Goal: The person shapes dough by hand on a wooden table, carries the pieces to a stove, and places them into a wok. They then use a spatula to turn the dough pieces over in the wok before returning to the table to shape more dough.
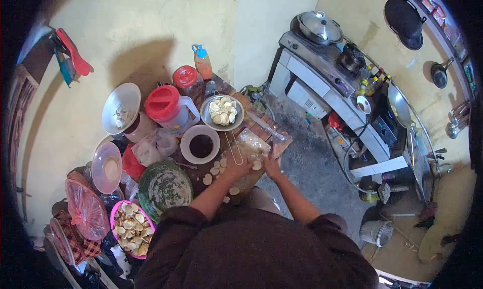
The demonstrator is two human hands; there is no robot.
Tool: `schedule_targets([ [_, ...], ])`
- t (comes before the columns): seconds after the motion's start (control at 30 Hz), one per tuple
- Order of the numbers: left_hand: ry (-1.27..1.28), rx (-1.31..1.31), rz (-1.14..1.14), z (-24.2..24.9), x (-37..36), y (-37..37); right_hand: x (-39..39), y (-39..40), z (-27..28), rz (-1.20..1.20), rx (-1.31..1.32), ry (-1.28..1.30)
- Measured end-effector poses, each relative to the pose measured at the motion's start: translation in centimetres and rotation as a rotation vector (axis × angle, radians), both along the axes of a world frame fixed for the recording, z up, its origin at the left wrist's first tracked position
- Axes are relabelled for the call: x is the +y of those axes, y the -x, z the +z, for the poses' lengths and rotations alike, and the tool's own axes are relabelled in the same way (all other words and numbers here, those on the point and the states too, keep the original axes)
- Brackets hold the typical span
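Observation:
Both my hands are at the right end of the wooden table. My left hand [238, 168] is low over the tabletop beside several pale round slices [215, 169], near the wire handle of a strainer [208, 119] heaped with slices; its fingers are too small to make out. My right hand [272, 164] is at the near edge of a clear plastic bag or sheet [253, 140], close to a small pale slice [257, 165]; whether it grips anything is unclear. A white bowl of dark liquid [201, 144] stands left of the strainer handle.
A green floured tray [165, 189], a pink basket of slices [133, 228], a red-lidded pitcher [165, 107] and a white bowl [121, 108] crowd the left. A knife [266, 125] lies beyond the plastic. A stove [322, 62] stands at the upper right.

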State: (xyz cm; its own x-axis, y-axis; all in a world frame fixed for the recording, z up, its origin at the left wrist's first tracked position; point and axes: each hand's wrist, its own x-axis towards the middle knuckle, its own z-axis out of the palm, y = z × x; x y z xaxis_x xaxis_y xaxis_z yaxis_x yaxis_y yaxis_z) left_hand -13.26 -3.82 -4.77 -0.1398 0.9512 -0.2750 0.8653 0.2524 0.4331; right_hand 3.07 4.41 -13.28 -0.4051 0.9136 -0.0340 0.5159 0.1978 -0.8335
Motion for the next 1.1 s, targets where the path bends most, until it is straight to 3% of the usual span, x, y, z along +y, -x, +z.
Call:
schedule_targets([
  [0.07,-0.183,-0.003,0.090,0.1,-1.2,-1.0,-2.5,-0.9,3.1,-0.092,-0.022,-0.059],
  [0.13,-0.286,-0.098,0.134,0.2,-2.1,-1.7,-5.2,-1.7,6.8,-0.050,-0.411,-0.438],
  [0.2,-0.382,-0.195,0.174,-0.7,-3.1,-2.1,-6.6,-3.0,7.1,0.059,-0.390,-0.497],
  [0.27,-0.435,-0.565,0.338,-2.0,-3.1,-2.1,-6.8,-3.3,7.0,0.161,-0.371,-0.557],
  [0.3,-0.436,-0.564,0.338,-2.4,-3.0,-2.0,-6.8,-3.3,7.0,0.224,-0.249,-0.543],
  [0.4,-0.213,-0.627,0.424,-4.6,-2.6,-1.3,-6.8,-2.7,8.0,0.288,-0.089,-0.485],
  [0.47,-0.028,-0.916,0.474,-5.4,-2.3,-0.9,-6.7,-2.1,8.3,0.291,-0.052,-0.441],
  [0.5,-0.029,-0.915,0.473,-4.7,-2.3,-1.1,-6.4,-1.8,8.0,0.261,0.027,-0.353],
  [0.57,0.125,-1.521,0.883,-2.4,-2.5,-1.5,-5.8,-1.4,7.6,0.233,0.107,-0.267],
  [0.6,0.122,-1.521,0.884,-1.5,-2.7,-1.4,-5.5,-1.3,7.4,0.211,0.025,-0.166],
  [0.67,0.129,-1.414,0.919,-0.2,-3.1,-1.2,-4.3,-1.0,7.5,0.195,-0.058,-0.065],
  [0.7,0.127,-1.416,0.925,-0.4,-3.2,-1.3,-3.2,-0.8,8.0,0.236,-0.065,0.131],
  [0.73,0.088,-1.240,0.859,-0.5,-3.4,-1.4,-2.7,-0.7,8.3,0.275,-0.072,0.329],
  [0.77,0.050,-1.065,0.791,-0.7,-3.6,-1.4,-2.5,-0.8,7.8,0.281,-0.075,0.333],
  [0.8,0.049,-1.065,0.798,-1.2,-4.0,-1.5,-2.1,-0.7,7.1,0.269,-0.175,0.128],
  [0.83,-0.056,-0.827,0.545,-1.6,-4.4,-1.5,-1.8,-0.5,6.3,0.255,-0.271,-0.081],
  [0.87,-0.154,-0.582,0.293,-1.8,-4.6,-1.3,-2.0,-0.2,6.8,0.261,-0.269,-0.084],
  [0.9,-0.156,-0.581,0.298,-0.7,-4.8,-1.4,-2.7,0.0,8.0,0.181,-0.392,-0.121],
  [0.97,-0.114,-0.171,-0.018,1.1,-4.9,-2.1,-3.5,0.0,9.3,0.103,-0.515,-0.158],
  [1.1,-0.323,0.118,-0.251,-2.3,-5.8,-4.0,-6.0,-1.8,7.4,0.424,-0.426,-0.474],
])
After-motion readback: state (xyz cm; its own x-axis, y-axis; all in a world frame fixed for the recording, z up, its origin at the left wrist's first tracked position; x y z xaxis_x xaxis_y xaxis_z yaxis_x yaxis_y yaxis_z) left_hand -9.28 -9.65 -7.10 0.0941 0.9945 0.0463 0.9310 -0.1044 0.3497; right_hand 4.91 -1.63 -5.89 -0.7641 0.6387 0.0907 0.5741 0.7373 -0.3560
